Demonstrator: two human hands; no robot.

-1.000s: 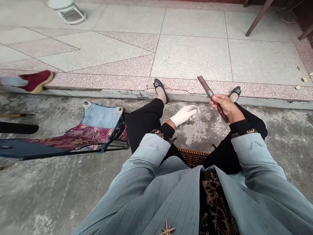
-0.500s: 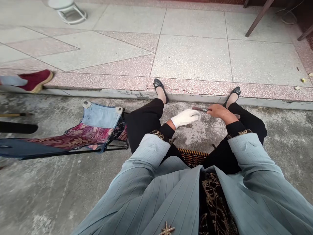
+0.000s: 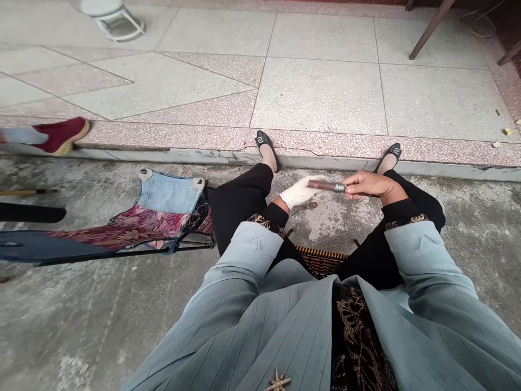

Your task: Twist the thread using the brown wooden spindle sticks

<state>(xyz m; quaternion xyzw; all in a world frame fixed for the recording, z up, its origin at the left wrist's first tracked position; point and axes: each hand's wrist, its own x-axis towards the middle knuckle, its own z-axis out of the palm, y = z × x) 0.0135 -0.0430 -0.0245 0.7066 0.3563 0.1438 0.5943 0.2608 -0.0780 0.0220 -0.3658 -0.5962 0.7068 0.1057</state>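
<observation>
My left hand [image 3: 302, 193], in a white knit glove, is in front of my knees with its fingers curled and blurred. A small brownish, elongated thing [image 3: 305, 207] shows just under it; I cannot tell its kind. My bare right hand [image 3: 369, 185] is closed on a slim tool with a brown handle [image 3: 321, 185] and a silver, wire-wrapped collar beside the fingers. The handle points left and overlaps the gloved fingers; whether it touches them is unclear. The tool's other end is hidden by my right hand.
Between my legs is the front edge of a woven wicker seat [image 3: 323, 260]. A low folding chair [image 3: 166, 195] with denim and floral cloth stands at left. Someone's red shoe [image 3: 61, 134] rests at the raised tiled step [image 3: 195, 136]. A white stool [image 3: 118, 21] stands farther back.
My right hand has turned and moved slightly left, and more of the brown handle shows. My left hand has shifted slightly left and up, and more of the brownish thing below it is visible.
</observation>
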